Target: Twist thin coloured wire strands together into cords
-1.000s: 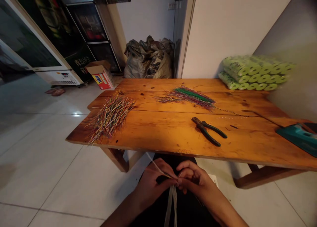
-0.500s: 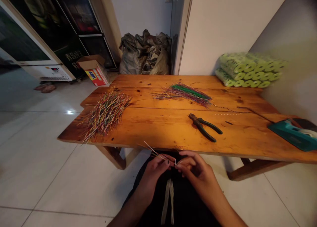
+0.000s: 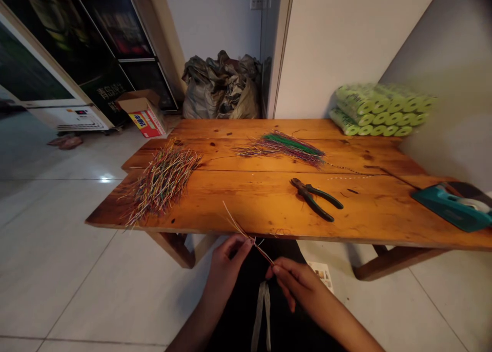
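Several thin wires (image 3: 264, 254) stretch between my two hands, just off the table's front edge and above my lap. My left hand (image 3: 229, 254) pinches them near the middle, and their loose ends fan up and to the left over the tabletop. A short pale end sticks out beside the left fingertips. My right hand (image 3: 294, 277) is closed on the lower right end of the wires. Pliers (image 3: 313, 198) with dark green handles lie on the table, jaws toward the upper left, apart from both hands.
On the wooden table (image 3: 230, 188) lie a loose pile of coloured wires (image 3: 163, 183) at left and a green and purple wire bundle (image 3: 292, 146) behind. A teal tape dispenser (image 3: 448, 206) sits at right. Green-wrapped rolls (image 3: 380, 110) are stacked at the back.
My right hand has moved down and right, away from my left fingertips, and now grips the wires further along. More strands show past my left hand. The view has shifted slightly.
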The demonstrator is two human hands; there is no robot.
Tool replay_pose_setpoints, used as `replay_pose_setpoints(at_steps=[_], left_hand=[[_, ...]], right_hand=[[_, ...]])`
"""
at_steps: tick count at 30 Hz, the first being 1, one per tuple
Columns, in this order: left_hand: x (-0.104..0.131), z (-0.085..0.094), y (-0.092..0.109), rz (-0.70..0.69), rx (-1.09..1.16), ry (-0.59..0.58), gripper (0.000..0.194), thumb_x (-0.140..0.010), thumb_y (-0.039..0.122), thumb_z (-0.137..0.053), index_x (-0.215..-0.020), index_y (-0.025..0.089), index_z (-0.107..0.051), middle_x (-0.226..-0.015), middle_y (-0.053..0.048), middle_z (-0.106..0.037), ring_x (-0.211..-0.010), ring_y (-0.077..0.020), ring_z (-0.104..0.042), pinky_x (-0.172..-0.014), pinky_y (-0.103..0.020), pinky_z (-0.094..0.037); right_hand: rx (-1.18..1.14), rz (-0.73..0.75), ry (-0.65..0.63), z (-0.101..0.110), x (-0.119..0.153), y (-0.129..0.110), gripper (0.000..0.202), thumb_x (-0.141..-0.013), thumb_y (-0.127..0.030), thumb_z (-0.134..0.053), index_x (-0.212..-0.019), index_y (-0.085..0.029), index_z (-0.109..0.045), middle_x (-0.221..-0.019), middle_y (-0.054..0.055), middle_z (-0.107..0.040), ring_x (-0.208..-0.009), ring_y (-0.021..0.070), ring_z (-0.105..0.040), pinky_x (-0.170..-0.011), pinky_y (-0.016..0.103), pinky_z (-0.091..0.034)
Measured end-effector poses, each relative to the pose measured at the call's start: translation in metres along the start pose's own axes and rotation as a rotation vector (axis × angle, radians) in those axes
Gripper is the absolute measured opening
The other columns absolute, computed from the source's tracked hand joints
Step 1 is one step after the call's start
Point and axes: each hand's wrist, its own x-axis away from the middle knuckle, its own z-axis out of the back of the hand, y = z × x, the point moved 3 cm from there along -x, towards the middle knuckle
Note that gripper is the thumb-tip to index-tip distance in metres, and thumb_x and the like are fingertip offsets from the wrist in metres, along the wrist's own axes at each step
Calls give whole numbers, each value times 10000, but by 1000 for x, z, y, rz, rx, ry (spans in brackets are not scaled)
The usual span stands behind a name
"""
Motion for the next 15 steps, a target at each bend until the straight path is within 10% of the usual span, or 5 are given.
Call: replay_pose_setpoints(at_steps=[5,15], left_hand=[[8,-17,-7,75,6,-259,178,-792,331,-582,-875,212,-684,-780,-7,-675,-803,-164,-595,-774,-266,-420],[13,2,-3,130,119,-190,154,-775,328,-605,-782,193,-678,-697,-1,-632,-753,-156,-565,-768,-258,-403]], right_hand=[[-314,-38,76,-15,-6,16,361,-811,-545,-467,-726,-195,-494,-476,-101,-337,-371,54,-281,-369,183,-259],[-488,-12,23,-48,-17,7,352,-777,-507,-551,-661,-175,-529,-560,-36,-489,-524,95,-438,-554,220,-378]])
